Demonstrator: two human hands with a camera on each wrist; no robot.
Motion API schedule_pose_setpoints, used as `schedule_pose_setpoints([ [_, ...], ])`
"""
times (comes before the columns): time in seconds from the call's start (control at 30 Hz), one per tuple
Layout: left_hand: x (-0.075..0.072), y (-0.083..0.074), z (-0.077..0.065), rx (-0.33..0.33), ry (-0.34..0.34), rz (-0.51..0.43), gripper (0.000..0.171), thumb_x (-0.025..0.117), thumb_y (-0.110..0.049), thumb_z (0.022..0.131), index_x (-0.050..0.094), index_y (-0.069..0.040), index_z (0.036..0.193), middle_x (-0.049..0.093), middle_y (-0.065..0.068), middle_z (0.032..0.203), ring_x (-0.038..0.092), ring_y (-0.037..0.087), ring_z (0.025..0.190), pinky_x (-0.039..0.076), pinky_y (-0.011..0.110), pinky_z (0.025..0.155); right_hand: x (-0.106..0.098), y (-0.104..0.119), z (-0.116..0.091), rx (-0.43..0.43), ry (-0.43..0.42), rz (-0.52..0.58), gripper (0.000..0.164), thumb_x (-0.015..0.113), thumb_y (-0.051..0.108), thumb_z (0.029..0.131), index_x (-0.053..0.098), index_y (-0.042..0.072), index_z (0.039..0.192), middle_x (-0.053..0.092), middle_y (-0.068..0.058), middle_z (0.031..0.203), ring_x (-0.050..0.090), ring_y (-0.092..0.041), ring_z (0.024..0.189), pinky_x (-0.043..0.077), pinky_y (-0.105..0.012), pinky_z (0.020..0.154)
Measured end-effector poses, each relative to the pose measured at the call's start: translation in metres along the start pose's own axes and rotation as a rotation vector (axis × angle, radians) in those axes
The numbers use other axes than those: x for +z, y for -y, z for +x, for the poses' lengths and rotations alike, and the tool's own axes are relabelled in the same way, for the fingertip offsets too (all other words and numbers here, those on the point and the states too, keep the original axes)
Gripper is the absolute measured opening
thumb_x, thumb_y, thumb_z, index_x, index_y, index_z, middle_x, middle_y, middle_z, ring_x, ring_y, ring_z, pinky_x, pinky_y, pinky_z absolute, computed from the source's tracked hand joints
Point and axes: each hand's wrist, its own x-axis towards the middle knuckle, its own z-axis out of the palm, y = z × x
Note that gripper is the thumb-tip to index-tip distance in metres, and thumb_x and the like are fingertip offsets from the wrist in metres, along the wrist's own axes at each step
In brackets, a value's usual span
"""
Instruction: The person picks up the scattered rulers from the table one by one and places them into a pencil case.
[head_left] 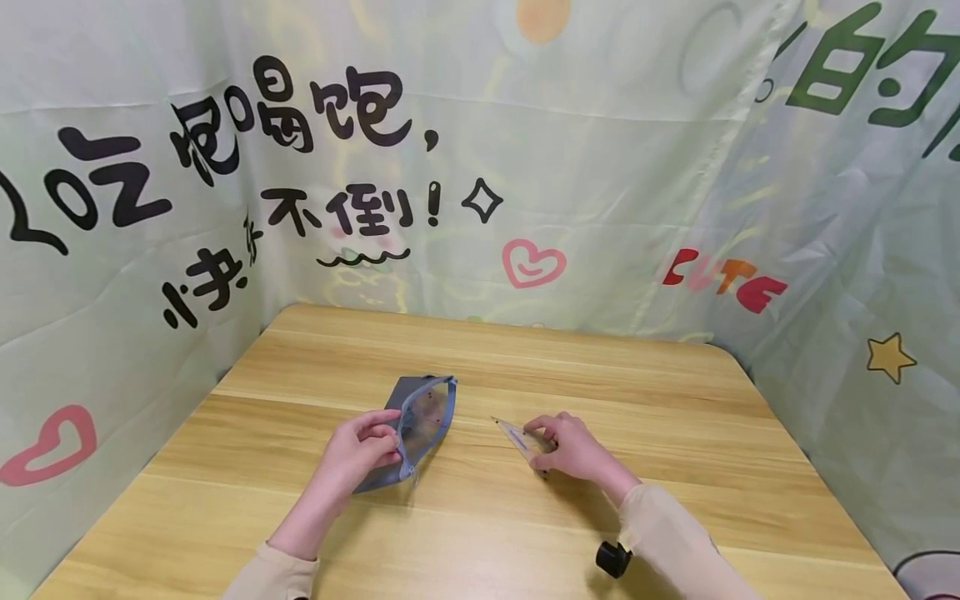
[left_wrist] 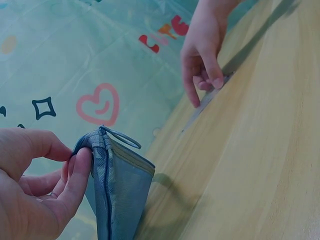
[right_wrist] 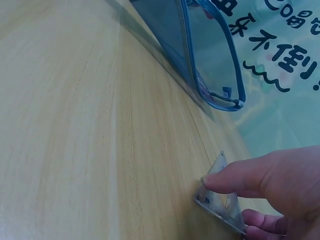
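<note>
A blue zippered pouch with its mouth spread apart stands on the table, its see-through side visible in the head view. My left hand pinches the rim of the pouch between thumb and fingers, as the left wrist view shows close up. To the right of the pouch, a clear triangular set square is between the thumb and fingers of my right hand. The set square is just above or touching the tabletop; I cannot tell which. Small dark items show inside the pouch, too unclear to name.
The wooden table has rounded far corners. Around it hang pale printed cloths on the left, back and right. A small black object is beside the right sleeve.
</note>
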Motion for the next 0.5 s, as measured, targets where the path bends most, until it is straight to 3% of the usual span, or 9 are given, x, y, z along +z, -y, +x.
schedule_pose_setpoints([
  [0.3, -0.0003, 0.0014, 0.0009, -0.008, -0.015, 0.0, 0.045, 0.06, 0.003, 0.087, 0.056, 0.005, 0.132, 0.058, 0.006, 0.09, 0.061, 0.012, 0.076, 0.06, 0.022, 0.071, -0.0004, 0.0035, 0.0049, 0.004, 0.019, -0.017, 0.047, 0.087, 0.018, 0.072, 0.069, 0.018, 0.115, 0.057, -0.007, 0.097, 0.052, -0.017, 0.087, 0.047, -0.034, 0.075],
  [0.5, -0.0007, 0.0015, 0.0011, -0.004, -0.017, 0.008, 0.045, 0.06, 0.003, 0.088, 0.056, 0.006, 0.132, 0.058, 0.007, 0.09, 0.061, 0.013, 0.077, 0.06, 0.022, 0.071, -0.0002, 0.0029, 0.0055, -0.021, 0.012, -0.028, 0.047, 0.086, 0.025, 0.074, 0.069, 0.02, 0.118, 0.06, -0.003, 0.093, 0.051, -0.014, 0.081, 0.044, -0.029, 0.069],
])
